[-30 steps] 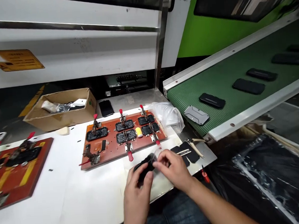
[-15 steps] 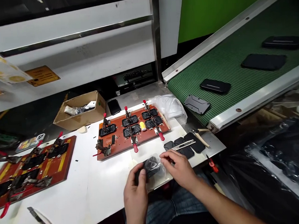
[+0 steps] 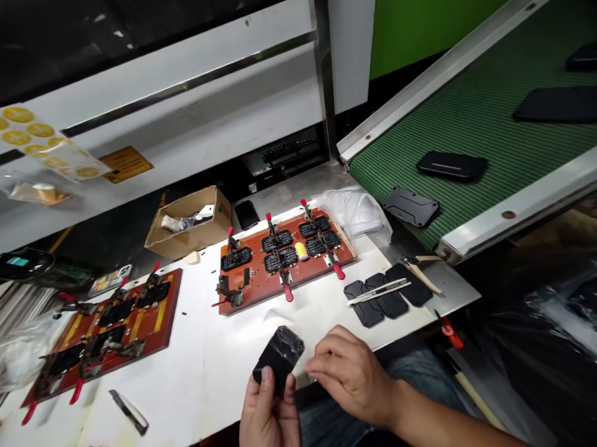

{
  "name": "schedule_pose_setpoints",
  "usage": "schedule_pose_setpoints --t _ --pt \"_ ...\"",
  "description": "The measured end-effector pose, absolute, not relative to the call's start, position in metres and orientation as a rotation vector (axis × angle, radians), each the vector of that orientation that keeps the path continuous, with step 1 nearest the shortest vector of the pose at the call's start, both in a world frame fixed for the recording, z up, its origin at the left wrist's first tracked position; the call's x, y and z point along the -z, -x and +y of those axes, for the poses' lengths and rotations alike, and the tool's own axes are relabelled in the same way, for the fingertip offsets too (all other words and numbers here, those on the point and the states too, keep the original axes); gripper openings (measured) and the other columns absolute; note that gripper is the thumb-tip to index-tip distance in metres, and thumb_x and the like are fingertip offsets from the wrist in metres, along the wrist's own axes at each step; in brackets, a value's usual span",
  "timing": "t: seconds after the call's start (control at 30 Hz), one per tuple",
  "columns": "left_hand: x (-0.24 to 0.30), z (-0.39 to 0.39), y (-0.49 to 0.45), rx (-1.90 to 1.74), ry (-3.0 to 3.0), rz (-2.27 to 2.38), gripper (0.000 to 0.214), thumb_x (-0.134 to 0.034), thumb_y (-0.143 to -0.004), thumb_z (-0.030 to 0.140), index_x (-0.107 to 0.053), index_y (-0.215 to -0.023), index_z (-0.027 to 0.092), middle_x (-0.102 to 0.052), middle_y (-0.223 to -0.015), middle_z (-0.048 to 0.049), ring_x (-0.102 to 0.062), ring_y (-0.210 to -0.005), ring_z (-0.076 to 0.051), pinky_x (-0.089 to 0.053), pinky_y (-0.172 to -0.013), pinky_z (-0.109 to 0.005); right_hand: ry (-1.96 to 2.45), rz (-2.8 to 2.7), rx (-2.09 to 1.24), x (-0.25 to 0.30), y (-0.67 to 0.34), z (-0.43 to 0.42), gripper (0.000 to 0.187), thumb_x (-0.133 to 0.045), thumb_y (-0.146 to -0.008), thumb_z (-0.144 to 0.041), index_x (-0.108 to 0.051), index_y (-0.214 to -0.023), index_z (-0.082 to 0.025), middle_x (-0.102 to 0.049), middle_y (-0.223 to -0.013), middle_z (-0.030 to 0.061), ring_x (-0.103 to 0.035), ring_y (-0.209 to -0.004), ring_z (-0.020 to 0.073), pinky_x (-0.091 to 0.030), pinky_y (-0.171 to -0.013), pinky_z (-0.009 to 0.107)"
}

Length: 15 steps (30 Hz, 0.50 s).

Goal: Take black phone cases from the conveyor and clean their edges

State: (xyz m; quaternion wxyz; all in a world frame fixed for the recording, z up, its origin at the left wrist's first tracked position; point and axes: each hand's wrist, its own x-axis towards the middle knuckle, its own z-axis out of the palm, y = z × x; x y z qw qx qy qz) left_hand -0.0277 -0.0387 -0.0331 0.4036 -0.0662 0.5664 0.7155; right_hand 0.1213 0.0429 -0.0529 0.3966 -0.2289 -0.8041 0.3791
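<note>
Your left hand [image 3: 269, 422] holds the black panel [image 3: 271, 359] between thumb and fingers, tilted over the near edge of the white worktop [image 3: 198, 362]; your right hand [image 3: 354, 377], fingertips narrowed to a pinch, seems to grip the clear film [image 3: 289, 343]; ideally, steady the panel and keep any pull low and even

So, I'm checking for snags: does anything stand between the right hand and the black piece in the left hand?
Clear film on the black piece seems to reach toward the right hand; the left hand holds the near end. Nothing else visible intervenes.
</note>
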Motion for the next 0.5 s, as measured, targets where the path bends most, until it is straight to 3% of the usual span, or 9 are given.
schedule_pose_setpoints --t 0.13,0.2,0.3,0.37,0.5 --pt "0.048 -0.037 0.015 -1.855 0.133 1.452 0.043 -0.102 -0.059 0.035 -0.075 -0.090 0.022 -0.080 -0.095 0.0012 -0.075 -0.081 -0.013 -0.064 -0.075 -0.020 0.615 -2.002 -0.981 0.054 -0.122 0.036 0.016 -0.064 -0.098 -0.014 -0.076 -0.104 -0.023 -0.071 -0.090 0.0042 -0.060 -0.087 0.0200 -0.051 -0.076 0.032" --pt "0.052 -0.039 0.011 -1.733 -0.095 1.537 0.043 -0.097 -0.067 0.045 -0.080 -0.101 0.023 -0.082 -0.112 -0.0048 -0.076 -0.106 -0.020 -0.063 -0.090 -0.024 0.711 -1.895 -0.997 0.051 -0.123 0.037 0.021 -0.063 -0.098 -0.012 -0.076 -0.110 -0.023 -0.071 -0.093 0.0048 -0.062 -0.089 0.0198 -0.051 -0.079 0.032" --pt "0.051 -0.042 0.010 -1.452 -0.472 1.583 0.050 -0.085 -0.082 0.052 -0.080 -0.122 0.023 -0.064 -0.152 -0.0109 -0.052 -0.148 -0.031 -0.046 -0.121 -0.038 0.744 -1.791 -1.048 0.041 -0.125 0.042 0.024 -0.062 -0.098 -0.012 -0.077 -0.114 -0.023 -0.072 -0.096 0.0054 -0.064 -0.089 0.0193 -0.053 -0.081 0.033" --pt "0.047 -0.042 0.011 -1.347 -0.578 1.552 0.051 -0.083 -0.083 0.054 -0.080 -0.123 0.024 -0.062 -0.154 -0.0116 -0.049 -0.150 -0.035 -0.037 -0.127 -0.046 0.627 -1.805 -1.110 0.034 -0.126 0.043 0.022 -0.063 -0.098 -0.014 -0.078 -0.112 -0.023 -0.075 -0.097 0.0054 -0.066 -0.090 0.0190 -0.053 -0.083 0.032" --pt "0.043 -0.037 0.012 -1.351 -0.487 1.683 0.057 -0.091 -0.072 0.053 -0.081 -0.121 0.024 -0.075 -0.136 -0.0103 -0.064 -0.135 -0.035 -0.046 -0.122 -0.044 0.462 -1.811 -1.201 0.027 -0.132 0.035 0.018 -0.067 -0.097 -0.018 -0.078 -0.111 -0.021 -0.079 -0.099 0.0067 -0.070 -0.092 0.0195 -0.054 -0.086 0.031"
